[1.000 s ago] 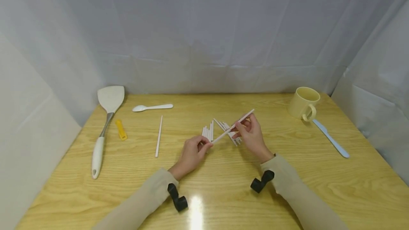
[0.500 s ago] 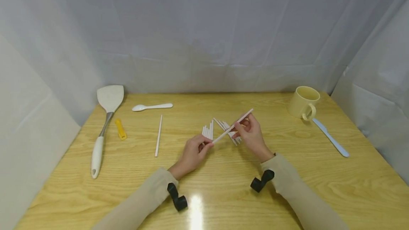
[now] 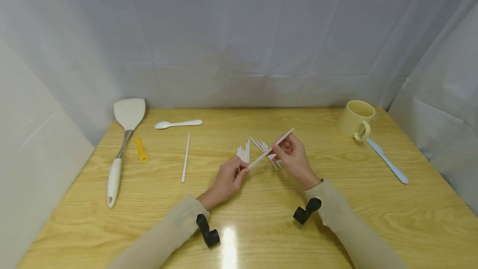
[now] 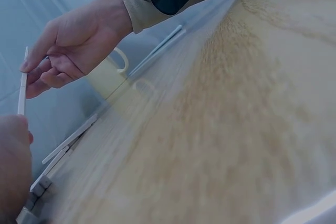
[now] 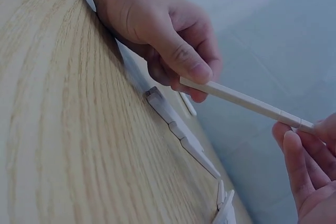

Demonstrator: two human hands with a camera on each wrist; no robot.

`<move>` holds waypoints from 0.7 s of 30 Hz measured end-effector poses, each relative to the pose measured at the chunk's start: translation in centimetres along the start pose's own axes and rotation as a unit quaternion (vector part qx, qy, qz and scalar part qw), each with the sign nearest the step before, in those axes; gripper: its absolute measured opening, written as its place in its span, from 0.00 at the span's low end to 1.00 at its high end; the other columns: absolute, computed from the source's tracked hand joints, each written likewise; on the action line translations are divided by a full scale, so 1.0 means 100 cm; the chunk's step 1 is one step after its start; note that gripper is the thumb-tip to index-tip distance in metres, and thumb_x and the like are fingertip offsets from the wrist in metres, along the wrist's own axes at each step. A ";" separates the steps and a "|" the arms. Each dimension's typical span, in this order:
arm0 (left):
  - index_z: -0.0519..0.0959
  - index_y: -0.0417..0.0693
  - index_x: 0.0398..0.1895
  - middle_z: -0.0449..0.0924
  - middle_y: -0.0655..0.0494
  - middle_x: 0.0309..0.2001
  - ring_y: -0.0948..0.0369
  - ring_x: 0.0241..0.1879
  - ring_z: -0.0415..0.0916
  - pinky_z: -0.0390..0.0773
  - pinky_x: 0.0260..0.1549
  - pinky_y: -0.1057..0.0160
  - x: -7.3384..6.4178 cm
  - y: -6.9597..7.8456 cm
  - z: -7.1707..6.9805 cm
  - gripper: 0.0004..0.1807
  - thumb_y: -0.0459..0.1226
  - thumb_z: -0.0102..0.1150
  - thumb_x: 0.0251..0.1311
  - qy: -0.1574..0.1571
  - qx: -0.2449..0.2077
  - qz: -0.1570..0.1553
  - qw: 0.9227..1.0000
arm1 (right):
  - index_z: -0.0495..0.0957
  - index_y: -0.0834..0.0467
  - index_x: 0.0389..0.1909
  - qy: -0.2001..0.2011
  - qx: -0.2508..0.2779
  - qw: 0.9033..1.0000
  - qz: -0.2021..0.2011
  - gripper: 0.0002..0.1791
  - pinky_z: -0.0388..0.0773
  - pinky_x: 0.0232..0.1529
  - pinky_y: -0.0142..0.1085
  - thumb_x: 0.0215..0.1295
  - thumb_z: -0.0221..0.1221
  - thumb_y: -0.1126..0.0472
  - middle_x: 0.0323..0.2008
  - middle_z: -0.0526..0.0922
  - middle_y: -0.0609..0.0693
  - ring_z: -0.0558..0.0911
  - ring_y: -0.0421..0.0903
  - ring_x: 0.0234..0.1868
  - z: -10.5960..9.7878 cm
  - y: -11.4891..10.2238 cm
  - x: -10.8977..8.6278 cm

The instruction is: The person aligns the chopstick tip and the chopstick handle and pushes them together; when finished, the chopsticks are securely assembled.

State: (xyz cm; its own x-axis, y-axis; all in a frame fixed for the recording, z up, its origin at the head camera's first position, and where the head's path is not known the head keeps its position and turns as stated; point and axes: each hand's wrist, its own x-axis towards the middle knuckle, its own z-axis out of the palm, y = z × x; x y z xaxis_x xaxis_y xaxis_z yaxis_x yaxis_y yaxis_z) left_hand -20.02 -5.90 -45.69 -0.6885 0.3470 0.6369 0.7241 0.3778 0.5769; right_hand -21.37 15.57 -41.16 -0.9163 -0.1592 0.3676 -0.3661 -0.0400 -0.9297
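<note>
A slim white stick (image 3: pixel 261 157) is held up at a slant between both hands, close over the table. My left hand (image 3: pixel 226 181) pinches its lower end between thumb and fingers. Further up, the thumb and fingers of my right hand (image 3: pixel 296 162) grip it, and its tip sticks out past them. In the right wrist view, thin seam lines cross the stick (image 5: pixel 247 101) near the right hand. Beneath lie two groups of shorter white sticks, a left bunch (image 3: pixel 244 152) in a row and a right bunch (image 3: pixel 264 146) at a slant, both partly hidden by the hands.
Another white stick (image 3: pixel 185 159) lies alone to the left. Beyond it are a white spoon (image 3: pixel 178 124), a yellow clip (image 3: pixel 141 150) and a long-handled spatula (image 3: pixel 114 182). A yellow mug (image 3: pixel 354 121) and light-blue knife (image 3: pixel 388 161) are at the right, with a grey curtain (image 3: pixel 239 53) behind.
The raised end of the held stick has shifted slightly left and toward the right hand's fingers. Both hands keep their hold and have barely moved.
</note>
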 end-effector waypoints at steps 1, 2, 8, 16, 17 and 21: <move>0.78 0.39 0.29 0.73 0.53 0.24 0.67 0.22 0.64 0.67 0.21 0.71 -0.001 0.000 0.000 0.03 0.27 0.63 0.56 0.003 0.003 0.001 1.000 | 0.65 0.77 0.44 -0.001 0.001 1.000 0.003 0.11 0.82 0.30 0.34 0.67 0.54 0.73 0.32 0.82 0.47 0.85 0.46 0.34 0.001 0.000 0.000; 0.78 0.39 0.29 0.73 0.54 0.24 0.67 0.23 0.64 0.67 0.22 0.71 -0.001 0.000 -0.001 0.03 0.26 0.63 0.56 0.003 0.005 -0.002 1.000 | 0.65 0.77 0.44 -0.001 0.000 1.000 0.006 0.11 0.82 0.31 0.34 0.66 0.54 0.73 0.31 0.81 0.47 0.85 0.45 0.34 0.002 0.000 0.000; 0.78 0.40 0.30 0.72 0.54 0.25 0.68 0.24 0.63 0.65 0.23 0.73 0.003 0.005 0.004 0.02 0.28 0.59 0.61 -0.015 -0.011 -0.008 1.000 | 0.66 0.74 0.44 -0.003 -0.034 0.999 0.010 0.10 0.82 0.33 0.35 0.68 0.54 0.71 0.33 0.81 0.47 0.84 0.39 0.35 -0.005 -0.007 0.002; 0.80 0.39 0.33 0.78 0.53 0.23 0.72 0.21 0.65 0.67 0.20 0.74 0.001 0.021 0.009 0.01 0.28 0.61 0.58 -0.040 -0.102 -0.009 0.994 | 0.69 0.76 0.40 -0.031 -0.043 0.999 0.005 0.08 0.78 0.24 0.37 0.68 0.53 0.72 0.26 0.81 0.48 0.82 0.41 0.24 -0.009 -0.020 0.005; 0.80 0.37 0.36 0.80 0.52 0.24 0.72 0.21 0.66 0.68 0.19 0.73 -0.001 0.023 0.009 0.04 0.28 0.62 0.58 -0.050 -0.118 -0.015 0.992 | 0.70 0.75 0.40 -0.037 -0.043 0.998 0.007 0.07 0.77 0.23 0.36 0.68 0.53 0.72 0.25 0.81 0.47 0.81 0.41 0.23 -0.008 -0.020 0.004; 0.70 0.33 0.50 0.84 0.47 0.26 0.69 0.18 0.69 0.70 0.16 0.70 -0.002 0.034 0.007 0.23 0.26 0.66 0.51 -0.070 -0.168 -0.027 0.983 | 0.71 0.77 0.41 -0.063 -0.043 0.997 0.033 0.09 0.74 0.21 0.34 0.67 0.53 0.72 0.22 0.79 0.45 0.77 0.40 0.19 0.000 -0.020 0.005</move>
State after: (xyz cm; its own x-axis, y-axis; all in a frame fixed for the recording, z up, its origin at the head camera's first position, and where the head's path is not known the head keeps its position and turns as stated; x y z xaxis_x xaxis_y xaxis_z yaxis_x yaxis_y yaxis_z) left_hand -17.44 -4.12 -44.21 -0.7082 0.4581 0.5372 0.6427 0.1033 0.7591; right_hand -21.08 15.62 -39.18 -0.9130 -0.2814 0.2953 -0.3233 0.0574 -0.9446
